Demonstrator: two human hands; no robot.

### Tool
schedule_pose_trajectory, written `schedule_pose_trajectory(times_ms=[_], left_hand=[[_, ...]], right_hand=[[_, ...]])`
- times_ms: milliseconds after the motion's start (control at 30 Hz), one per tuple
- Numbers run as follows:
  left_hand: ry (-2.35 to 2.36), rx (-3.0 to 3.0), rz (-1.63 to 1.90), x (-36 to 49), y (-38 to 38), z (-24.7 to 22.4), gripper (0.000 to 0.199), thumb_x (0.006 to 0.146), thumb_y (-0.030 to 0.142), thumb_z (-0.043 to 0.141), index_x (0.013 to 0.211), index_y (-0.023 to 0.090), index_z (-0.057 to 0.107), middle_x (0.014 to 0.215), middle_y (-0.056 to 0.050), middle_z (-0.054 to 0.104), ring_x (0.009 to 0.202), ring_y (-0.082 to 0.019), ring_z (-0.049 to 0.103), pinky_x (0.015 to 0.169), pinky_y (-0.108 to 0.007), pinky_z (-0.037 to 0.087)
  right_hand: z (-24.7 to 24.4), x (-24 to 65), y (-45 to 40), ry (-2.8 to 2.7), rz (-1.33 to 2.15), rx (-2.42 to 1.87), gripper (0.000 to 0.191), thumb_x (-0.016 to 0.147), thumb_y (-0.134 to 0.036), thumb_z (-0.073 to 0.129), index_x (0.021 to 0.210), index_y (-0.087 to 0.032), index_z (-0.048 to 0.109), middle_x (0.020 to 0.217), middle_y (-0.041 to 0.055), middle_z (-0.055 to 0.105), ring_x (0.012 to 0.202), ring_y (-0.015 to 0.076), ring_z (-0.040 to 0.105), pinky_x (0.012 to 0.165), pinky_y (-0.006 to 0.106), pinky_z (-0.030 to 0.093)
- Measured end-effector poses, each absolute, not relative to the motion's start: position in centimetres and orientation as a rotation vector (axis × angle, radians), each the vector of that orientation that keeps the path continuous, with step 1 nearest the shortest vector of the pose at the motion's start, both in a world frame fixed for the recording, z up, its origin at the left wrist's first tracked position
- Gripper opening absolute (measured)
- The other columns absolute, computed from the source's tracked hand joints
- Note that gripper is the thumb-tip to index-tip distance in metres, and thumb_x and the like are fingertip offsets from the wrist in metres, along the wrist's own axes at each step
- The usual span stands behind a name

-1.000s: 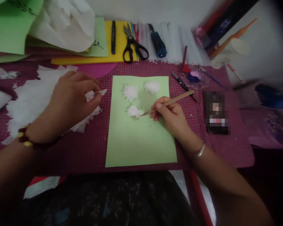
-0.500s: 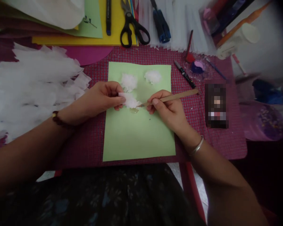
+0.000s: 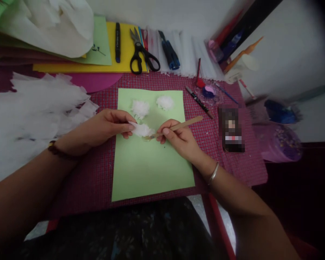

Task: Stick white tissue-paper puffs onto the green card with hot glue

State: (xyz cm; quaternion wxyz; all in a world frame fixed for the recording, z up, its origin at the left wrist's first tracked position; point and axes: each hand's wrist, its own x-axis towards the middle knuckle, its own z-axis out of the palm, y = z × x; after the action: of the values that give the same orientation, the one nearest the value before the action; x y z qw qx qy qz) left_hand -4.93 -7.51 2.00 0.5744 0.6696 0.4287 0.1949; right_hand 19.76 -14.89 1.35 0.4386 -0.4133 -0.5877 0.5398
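Note:
Between its thumb and fingers, my left hand (image 3: 111,125) pinches a piece of white tissue paper (image 3: 141,130) over the green sheet (image 3: 151,169). My right hand (image 3: 178,139) grips a flat wooden stick (image 3: 188,122), whose lower tip points left to the tissue's edge. Under that tip lies a small wet, shiny patch (image 3: 147,138), which looks like glue. Two fluffy white tissue puffs, a left one (image 3: 140,108) and a right one (image 3: 165,102), sit on the upper part of the sheet.
A heap of white tissue pieces (image 3: 38,115) spreads at the left. Behind are black-handled scissors (image 3: 143,57), a box cutter (image 3: 170,52) and a marker (image 3: 117,42) on yellow paper. At the right lie a pen (image 3: 199,102), a paint dish (image 3: 209,92) and a dark pixelated object (image 3: 231,128).
The camera view has shifted, so the table sits lower and further left in the picture. The tissue in my left hand has tilted, its right end lower, by the glue-like patch.

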Motion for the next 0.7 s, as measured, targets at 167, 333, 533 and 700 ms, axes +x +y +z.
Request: schedule_pose_trajectory(times_ms=[167,333,533,700], left_hand=[[0.948,1.596,0.447,-4.9,-8.4,2.8,0.013,0.075,0.034,0.070,0.080,0.023,0.075,0.071,-0.001,0.069,0.064,-0.013,0.059,0.059,-0.024,0.046],[0.969,1.683,0.426,-3.0,-10.8,3.3,0.023,0.079,0.033,0.067,0.099,0.022,0.069,0.075,0.001,0.065,0.064,-0.013,0.058,0.058,-0.024,0.046],[1.171,1.870,0.516,-2.3,-10.9,2.1,0.015,0.076,0.030,0.065,0.085,0.019,0.060,0.073,0.000,0.062,0.066,-0.013,0.058,0.060,-0.026,0.046],[1.165,1.832,0.514,-2.6,-10.5,2.0,0.016,0.076,0.032,0.065,0.085,0.019,0.061,0.071,0.000,0.063,0.064,-0.013,0.059,0.058,-0.025,0.046]], right_hand=[[0.9,19.5,-14.6,-1.427,1.319,-1.060,0.024,0.095,-0.044,0.060,0.093,-0.020,0.063,0.079,-0.0009,0.066,0.064,0.0083,0.061,0.059,0.023,0.051],[0.8,19.6,-14.5,-1.389,1.333,-1.087,0.023,0.095,-0.042,0.061,0.093,-0.020,0.062,0.077,-0.0015,0.067,0.063,0.0080,0.062,0.059,0.023,0.051],[1.0,19.6,-14.6,-1.354,1.297,-1.111,0.026,0.094,-0.046,0.060,0.092,-0.020,0.062,0.075,-0.0017,0.066,0.062,0.0083,0.061,0.058,0.024,0.050],[1.6,19.6,-15.2,-1.372,1.205,-1.088,0.022,0.097,-0.041,0.055,0.089,-0.021,0.061,0.071,-0.0025,0.064,0.063,0.0090,0.060,0.059,0.024,0.050]])
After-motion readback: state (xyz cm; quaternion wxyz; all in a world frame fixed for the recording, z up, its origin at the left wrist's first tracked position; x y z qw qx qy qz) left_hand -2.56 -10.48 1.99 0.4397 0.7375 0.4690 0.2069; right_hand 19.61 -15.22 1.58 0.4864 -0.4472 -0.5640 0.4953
